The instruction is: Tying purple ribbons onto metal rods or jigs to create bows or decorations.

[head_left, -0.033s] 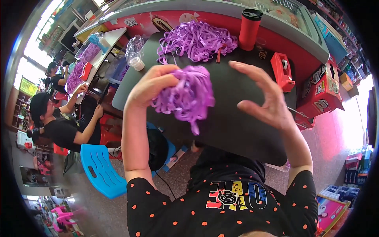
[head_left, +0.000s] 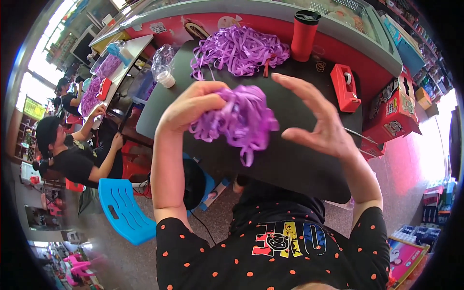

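The left hand (head_left: 198, 107) is closed around a bunch of purple ribbon (head_left: 241, 121), loops spilling out below the fingers, held up above the black table (head_left: 290, 159). The right hand (head_left: 316, 126) is spread open beside it, fingers apart, its thumb just short of the bunch and gripping nothing. Beyond them on the table lies a bigger heap of purple ribbon (head_left: 241, 48), with a red cup (head_left: 303, 35) just to its right, a red tape dispenser (head_left: 344, 87) near the far edge and a clear plastic bottle (head_left: 163, 65) on the left corner. Further left, other people sit at a table with more purple ribbon. Compared with the earlier picture, the right hand has drawn slightly away from the bunch, and the bunch looks more ruffled.
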Demonstrator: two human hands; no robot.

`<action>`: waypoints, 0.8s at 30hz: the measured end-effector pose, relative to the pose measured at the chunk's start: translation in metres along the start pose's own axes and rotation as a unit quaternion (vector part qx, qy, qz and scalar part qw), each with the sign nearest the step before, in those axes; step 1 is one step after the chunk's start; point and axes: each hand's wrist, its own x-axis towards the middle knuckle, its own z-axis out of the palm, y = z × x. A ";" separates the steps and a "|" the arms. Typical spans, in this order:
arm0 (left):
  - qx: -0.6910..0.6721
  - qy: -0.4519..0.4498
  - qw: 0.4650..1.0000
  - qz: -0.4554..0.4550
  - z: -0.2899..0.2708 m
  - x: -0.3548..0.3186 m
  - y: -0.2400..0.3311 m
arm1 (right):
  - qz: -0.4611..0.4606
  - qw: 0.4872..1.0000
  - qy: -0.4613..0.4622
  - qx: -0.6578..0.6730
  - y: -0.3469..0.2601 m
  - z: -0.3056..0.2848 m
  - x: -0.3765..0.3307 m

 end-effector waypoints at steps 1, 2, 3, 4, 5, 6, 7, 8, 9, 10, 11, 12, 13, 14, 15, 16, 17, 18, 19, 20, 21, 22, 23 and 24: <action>0.000 -0.008 1.000 -0.001 0.010 0.011 0.005 | 0.007 1.000 -0.019 -0.009 0.005 0.003 0.005; -0.019 -0.055 0.998 -0.004 0.017 0.020 0.008 | 0.015 0.999 -0.041 -0.016 0.012 0.007 0.007; -0.039 -0.103 0.994 -0.007 0.021 0.030 0.007 | 0.037 0.997 -0.060 0.009 0.022 0.011 0.006; -0.042 -0.111 0.993 -0.010 0.021 0.041 0.005 | 0.073 0.995 -0.054 0.038 0.024 0.012 0.005; 0.006 -0.132 0.991 -0.001 0.019 0.053 0.004 | 0.151 0.983 -0.066 0.085 0.025 0.010 0.005; 0.054 -0.153 0.987 0.008 0.016 0.066 0.003 | 0.228 0.962 -0.076 0.131 0.026 0.008 0.005; 0.102 -0.157 0.982 0.016 0.015 0.077 0.004 | 0.234 0.961 -0.074 0.129 0.034 0.008 0.001; 0.178 -0.148 0.971 0.054 0.013 0.092 0.003 | 0.272 0.948 -0.038 0.162 0.044 0.008 -0.008; 0.204 -0.094 0.967 0.121 0.013 0.107 -0.008 | 0.308 0.931 -0.003 0.197 0.054 0.010 -0.015; 0.229 -0.039 0.955 0.187 0.017 0.120 -0.019 | 0.311 0.930 0.000 0.198 0.062 0.014 -0.019; 0.273 0.022 0.927 0.258 0.026 0.132 -0.022 | 0.319 0.927 0.059 0.187 0.072 0.016 -0.025; 0.303 0.106 0.895 0.310 0.036 0.142 -0.025 | 0.325 0.922 0.118 0.175 0.079 0.016 -0.028; 0.278 0.157 0.899 0.299 0.044 0.148 -0.025 | 0.328 0.926 0.128 0.140 0.085 0.012 -0.031; 0.253 0.207 0.901 0.286 0.053 0.152 -0.025 | 0.334 0.923 0.134 0.140 0.091 0.011 -0.035; 0.251 0.196 0.904 0.286 0.062 0.155 -0.024 | 0.326 0.915 0.193 0.135 0.096 0.010 -0.040; 0.195 0.180 0.942 0.205 0.072 0.156 -0.022 | 0.317 0.905 0.252 0.129 0.100 0.007 -0.044; 0.143 0.171 0.968 0.118 0.077 0.152 -0.020 | 0.317 0.902 0.264 0.129 0.100 0.005 -0.045; 0.106 0.083 0.982 0.134 0.078 0.151 -0.024 | 0.319 0.900 0.267 0.133 0.099 0.003 -0.046; 0.096 0.003 0.994 0.058 0.077 0.146 -0.020 | 0.303 0.897 0.280 0.157 0.099 0.001 -0.046; 0.085 -0.076 0.993 -0.014 0.074 0.140 -0.011 | 0.282 0.896 0.292 0.179 0.099 0.000 -0.045; 0.088 -0.077 0.993 -0.013 0.070 0.141 -0.017 | 0.275 0.893 0.274 0.227 0.099 -0.002 -0.049; -0.009 -0.105 0.994 -0.018 0.066 0.144 -0.029 | 0.273 0.893 0.277 0.227 0.100 -0.004 -0.050; -0.105 -0.129 0.986 -0.025 0.064 0.146 -0.039 | 0.245 0.877 0.277 0.308 0.102 -0.004 -0.051; -0.104 -0.132 0.985 -0.027 0.069 0.148 -0.046 | 0.217 0.854 0.275 0.385 0.103 -0.005 -0.053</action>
